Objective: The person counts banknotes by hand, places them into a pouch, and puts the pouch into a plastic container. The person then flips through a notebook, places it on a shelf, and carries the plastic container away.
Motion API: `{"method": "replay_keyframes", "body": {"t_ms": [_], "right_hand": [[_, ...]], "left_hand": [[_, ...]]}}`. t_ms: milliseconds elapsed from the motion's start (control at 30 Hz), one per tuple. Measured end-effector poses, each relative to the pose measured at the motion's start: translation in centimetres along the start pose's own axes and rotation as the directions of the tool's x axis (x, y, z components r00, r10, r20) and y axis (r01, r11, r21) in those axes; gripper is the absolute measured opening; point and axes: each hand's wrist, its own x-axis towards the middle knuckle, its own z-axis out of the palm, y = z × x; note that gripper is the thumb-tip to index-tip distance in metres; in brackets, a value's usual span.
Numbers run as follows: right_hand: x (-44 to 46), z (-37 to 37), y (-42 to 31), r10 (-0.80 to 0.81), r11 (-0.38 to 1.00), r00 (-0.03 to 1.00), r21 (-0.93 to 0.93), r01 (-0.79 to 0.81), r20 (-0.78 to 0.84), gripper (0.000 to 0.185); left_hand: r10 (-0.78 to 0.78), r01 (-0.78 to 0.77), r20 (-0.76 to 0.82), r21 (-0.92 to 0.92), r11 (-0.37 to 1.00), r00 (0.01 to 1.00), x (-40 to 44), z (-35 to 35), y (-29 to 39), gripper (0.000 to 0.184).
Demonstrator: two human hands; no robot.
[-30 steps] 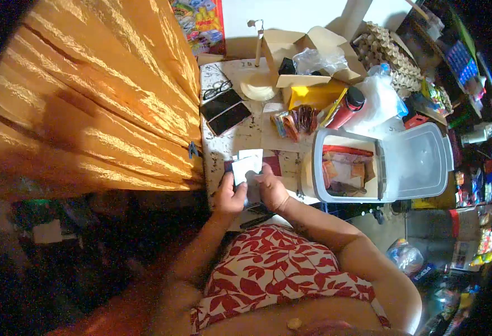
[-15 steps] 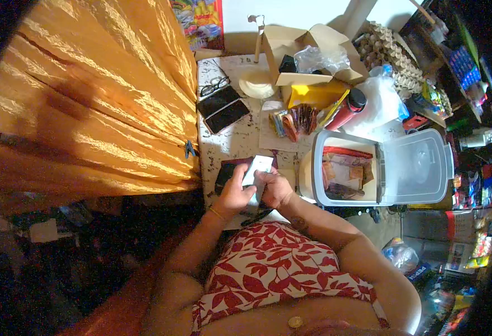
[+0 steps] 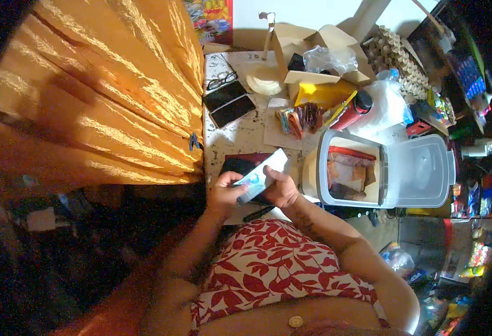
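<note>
Both hands hold a long white and pale-blue printed paper (image 3: 263, 175) slantwise over the near part of the table; whether it is one sheet or several I cannot tell. My left hand (image 3: 224, 191) is closed on its lower left end. On the right, my right hand (image 3: 281, 189) pinches its upper part, thumb on top. A dark, maroon-edged flat item (image 3: 237, 163) lies just beyond the hands, partly covered. Close to my right hand stands an opened plastic bin (image 3: 323, 193) with brownish papers (image 3: 353, 173) and a red item (image 3: 349, 151) inside.
Two dark phones (image 3: 232, 113) and eyeglasses (image 3: 222, 81) lie at the table's left. Behind are a round pale lid (image 3: 264, 84), an opened cardboard box (image 3: 290, 42), a yellow pouch (image 3: 318, 95), a red bottle (image 3: 349, 116) and egg trays (image 3: 397, 61). An orange curtain (image 3: 117, 112) hangs left.
The paper has turned, and more of its blue printed face shows. My hands are farther apart, the left one lower and the right one shifted right. The view has moved slightly.
</note>
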Motion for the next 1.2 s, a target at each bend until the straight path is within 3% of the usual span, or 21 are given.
{"method": "replay_keyframes", "body": {"t_ms": [133,200,233,300,400,467,500,600,633,667,700,733,767,833,900,933,1000,1033,1100,1133,1200], "right_hand": [[1.6,-3.0,1.0,-0.082,0.989,0.995,0.132,0.073,0.064,0.028],[2.5,-6.1,1.3,-0.124,0.979,0.990,0.170,0.110,0.073,0.027],[3.9,-10.0,1.8,-0.291,0.836,0.943,-0.437,0.333,0.161,0.024],[4.0,-13.2,2.0,-0.357,0.317,0.871,-0.833,0.453,0.337,0.023],[3.3,-14.1,1.9,-0.280,0.132,0.902,-0.918,0.375,0.328,0.024],[4.2,-17.3,2.8,-0.309,-0.162,0.794,-0.852,0.499,0.524,0.034],[4.8,-19.3,3.5,-0.310,-0.260,0.750,-0.811,0.524,0.584,0.037],[5.6,-22.3,3.3,-0.190,0.030,0.854,-0.867,0.498,0.484,0.039],[3.2,-18.8,1.3,-0.046,-0.205,0.899,-0.885,0.418,0.435,0.038],[2.8,-18.3,1.2,-0.039,-0.217,0.920,-0.902,0.373,0.390,0.039],[2.4,-17.9,1.1,-0.032,-0.230,0.939,-0.917,0.327,0.343,0.039],[2.1,-17.8,1.1,-0.026,-0.244,0.955,-0.928,0.280,0.295,0.039],[1.9,-17.7,1.1,-0.052,-0.189,0.949,-0.936,0.296,0.311,0.038],[1.7,-17.9,1.3,-0.098,-0.082,0.935,-0.939,0.333,0.340,0.037],[1.6,-17.9,1.3,-0.127,-0.006,0.925,-0.933,0.361,0.359,0.036],[1.3,-17.4,1.1,-0.134,0.018,0.922,-0.929,0.369,0.364,0.036],[0.7,-15.8,0.3,-0.129,-0.054,0.911,-0.920,0.388,0.391,0.039],[0.2,-14.4,-0.3,-0.125,-0.090,0.906,-0.914,0.397,0.406,0.041],[-0.6,-11.8,-1.3,-0.116,-0.161,0.893,-0.895,0.415,0.435,0.044],[-1.0,-10.7,-1.7,-0.108,-0.161,0.895,-0.896,0.415,0.434,0.044],[-1.5,-9.1,-2.0,-0.141,-0.246,0.874,-0.871,0.424,0.465,0.040]], "left_hand": [[-0.121,0.126,0.165,-0.019,0.992,0.979,2.2,1.0,-0.8,0.017],[0.166,-0.163,0.022,0.373,0.913,0.986,4.8,2.1,-0.4,0.011],[0.282,-0.255,-0.009,0.399,0.881,0.960,6.5,3.1,0.3,0.009],[0.388,-0.314,0.012,0.612,0.726,0.921,10.3,5.4,2.2,0.009],[0.499,-0.441,0.105,0.643,0.626,0.860,17.8,8.6,1.2,0.010],[0.546,-0.377,0.131,0.851,0.366,0.828,20.5,10.7,1.5,0.013],[0.547,-0.382,0.137,0.849,0.364,0.826,22.0,11.2,0.8,0.013],[0.438,-0.267,0.135,0.929,0.256,0.889,26.6,12.4,-2.5,0.018],[0.365,-0.181,0.049,0.924,0.337,0.930,27.5,12.7,-3.0,0.020],[0.281,-0.087,-0.034,0.909,0.408,0.959,28.0,13.0,-3.3,0.022],[0.305,-0.154,0.098,0.974,0.166,0.947,28.2,13.1,-3.7,0.023],[0.301,-0.162,0.107,0.973,0.163,0.948,29.2,12.9,-4.8,0.023],[0.312,-0.134,0.024,0.932,0.336,0.950,30.4,12.7,-5.8,0.022],[0.304,-0.104,-0.063,0.859,0.502,0.950,30.0,13.0,-4.9,0.022],[0.444,-0.209,0.063,0.935,0.287,0.894,28.1,13.5,-2.6,0.016],[0.443,-0.204,0.057,0.935,0.292,0.895,27.8,13.6,-1.9,0.016],[0.690,-0.312,-0.001,0.892,0.328,0.724,27.0,13.4,-0.5,0.007],[0.687,-0.305,-0.009,0.892,0.334,0.726,26.5,13.2,0.1,0.007],[0.601,-0.296,-0.256,0.686,0.665,0.758,25.6,12.5,1.1,0.006],[0.589,-0.348,-0.254,0.607,0.715,0.767,25.8,11.2,0.9,0.011],[0.430,-0.258,-0.317,0.462,0.848,0.845,24.3,9.4,1.4,0.014]]}}
